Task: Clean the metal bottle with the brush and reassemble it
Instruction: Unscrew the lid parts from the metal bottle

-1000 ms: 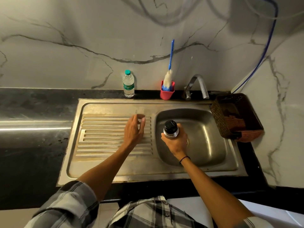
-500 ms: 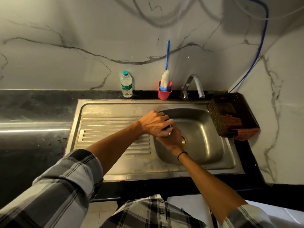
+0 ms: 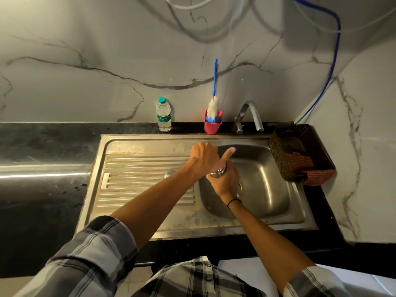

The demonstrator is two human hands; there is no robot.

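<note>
I hold the metal bottle (image 3: 219, 171) upright over the sink basin (image 3: 263, 179); only a band of its shiny neck shows between my hands. My right hand (image 3: 226, 181) grips the body from below. My left hand (image 3: 206, 157) is curled over the top, covering the black cap, with one finger pointing up. The bottle brush (image 3: 213, 101), white bristles on a blue handle, stands in a red cup (image 3: 212, 126) against the back wall.
A small plastic water bottle (image 3: 164, 115) stands left of the red cup. The tap (image 3: 249, 115) arches over the basin's back edge. A brown basket (image 3: 300, 153) with an orange cloth sits at the sink's right rim. The ribbed drainboard (image 3: 139, 179) lies left.
My left hand came off the drainboard and closed over the bottle's cap, which is now hidden. The bottle stays over the basin in my right hand.
</note>
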